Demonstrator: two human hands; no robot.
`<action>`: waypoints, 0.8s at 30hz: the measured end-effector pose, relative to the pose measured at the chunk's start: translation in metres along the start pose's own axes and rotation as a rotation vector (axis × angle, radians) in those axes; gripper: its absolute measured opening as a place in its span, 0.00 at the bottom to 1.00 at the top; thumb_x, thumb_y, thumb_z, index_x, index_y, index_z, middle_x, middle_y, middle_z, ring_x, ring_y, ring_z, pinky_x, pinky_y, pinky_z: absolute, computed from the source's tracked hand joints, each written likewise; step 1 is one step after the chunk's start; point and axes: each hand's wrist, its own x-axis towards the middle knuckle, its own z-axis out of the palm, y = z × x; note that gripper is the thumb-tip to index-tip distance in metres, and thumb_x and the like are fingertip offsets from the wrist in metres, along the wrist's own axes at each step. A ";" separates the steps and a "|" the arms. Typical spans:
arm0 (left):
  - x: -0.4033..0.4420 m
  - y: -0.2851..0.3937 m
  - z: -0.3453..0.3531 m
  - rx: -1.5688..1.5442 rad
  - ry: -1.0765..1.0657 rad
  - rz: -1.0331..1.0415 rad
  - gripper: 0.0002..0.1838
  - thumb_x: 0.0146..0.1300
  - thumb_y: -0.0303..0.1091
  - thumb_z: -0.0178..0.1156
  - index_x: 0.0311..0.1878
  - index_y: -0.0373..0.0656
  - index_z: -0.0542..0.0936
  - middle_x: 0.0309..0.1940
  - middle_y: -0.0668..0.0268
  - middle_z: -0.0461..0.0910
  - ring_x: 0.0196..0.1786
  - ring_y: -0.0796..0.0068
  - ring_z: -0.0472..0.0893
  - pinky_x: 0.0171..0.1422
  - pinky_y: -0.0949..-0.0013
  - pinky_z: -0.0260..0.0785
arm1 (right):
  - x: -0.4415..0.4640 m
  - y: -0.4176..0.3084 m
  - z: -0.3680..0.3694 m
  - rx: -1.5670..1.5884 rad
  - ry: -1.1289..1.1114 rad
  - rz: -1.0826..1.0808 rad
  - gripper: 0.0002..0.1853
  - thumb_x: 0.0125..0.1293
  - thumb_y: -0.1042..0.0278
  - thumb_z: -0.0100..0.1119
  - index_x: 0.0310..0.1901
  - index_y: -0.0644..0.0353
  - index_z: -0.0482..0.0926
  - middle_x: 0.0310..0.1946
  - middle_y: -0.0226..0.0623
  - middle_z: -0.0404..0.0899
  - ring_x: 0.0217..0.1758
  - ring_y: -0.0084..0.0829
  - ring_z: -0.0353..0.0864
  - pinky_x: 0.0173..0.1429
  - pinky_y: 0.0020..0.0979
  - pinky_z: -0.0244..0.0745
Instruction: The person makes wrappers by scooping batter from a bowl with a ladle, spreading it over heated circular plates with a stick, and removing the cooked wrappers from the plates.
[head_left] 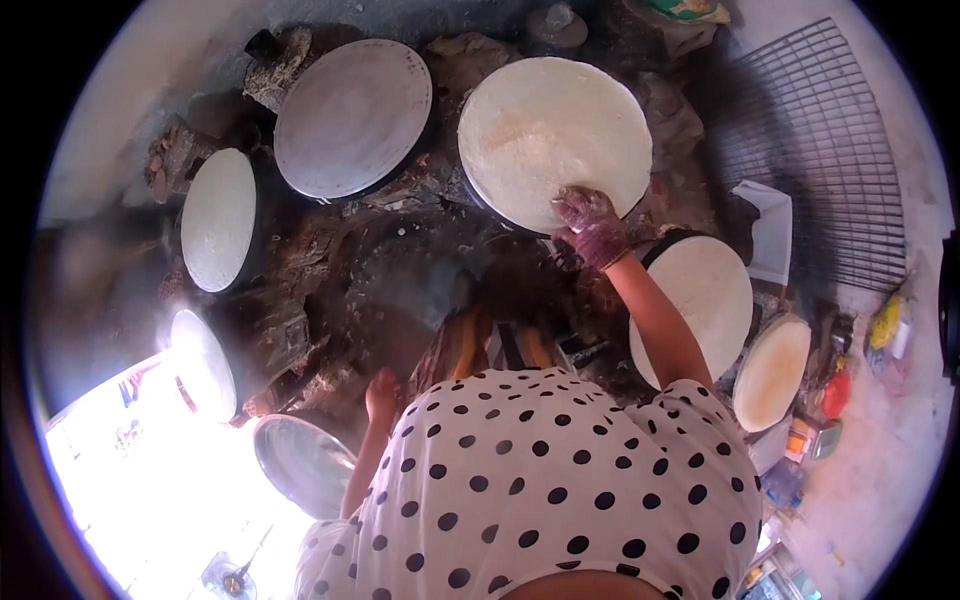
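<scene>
My right hand (590, 228) wears a purple glove and rests at the front rim of a round griddle. A thin pale sheet of batter or flatbread (555, 125) covers that griddle, browner toward its left. The gloved fingers are curled over the sheet's edge; whatever is between them is hidden. Lower down, close to my body, my left hand (382, 393) is bare and loosely closed, with nothing visible in it. Left of the covered griddle stands a bare grey griddle (353, 120).
More pale-topped round plates stand around me: one at the left (218, 220), another beside my right forearm (705, 300), and a browned one (772, 373) farther right. A wire grid (810, 150) leans at the upper right. Near my left elbow is a shiny round pan (300, 460).
</scene>
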 end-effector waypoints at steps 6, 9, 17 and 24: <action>0.020 -0.046 -0.001 0.002 -0.042 0.094 0.17 0.67 0.35 0.48 0.57 0.43 0.73 0.41 0.65 0.80 0.36 0.77 0.82 0.33 0.75 0.72 | 0.003 -0.002 -0.004 -0.081 -0.084 -0.110 0.14 0.55 0.61 0.61 0.43 0.54 0.79 0.44 0.36 0.78 0.51 0.40 0.75 0.56 0.43 0.69; 0.012 -0.022 0.000 0.098 0.040 0.078 0.15 0.64 0.36 0.50 0.51 0.46 0.78 0.39 0.61 0.82 0.35 0.67 0.83 0.41 0.64 0.75 | 0.005 0.001 0.009 0.149 0.238 0.136 0.12 0.59 0.59 0.59 0.41 0.53 0.79 0.41 0.35 0.80 0.46 0.35 0.79 0.52 0.39 0.71; 0.014 -0.008 0.003 -0.056 0.032 0.093 0.14 0.62 0.36 0.51 0.48 0.45 0.78 0.36 0.61 0.81 0.33 0.68 0.82 0.37 0.65 0.74 | 0.023 0.092 -0.038 0.698 1.046 1.048 0.14 0.57 0.61 0.64 0.35 0.67 0.82 0.30 0.38 0.83 0.30 0.30 0.78 0.42 0.32 0.73; 0.075 -0.028 0.010 -0.246 -0.212 0.137 0.10 0.60 0.34 0.55 0.44 0.45 0.78 0.32 0.67 0.80 0.31 0.75 0.79 0.34 0.71 0.71 | -0.114 0.171 -0.222 0.460 1.570 1.238 0.18 0.56 0.62 0.63 0.42 0.70 0.79 0.38 0.41 0.81 0.38 0.33 0.77 0.47 0.32 0.71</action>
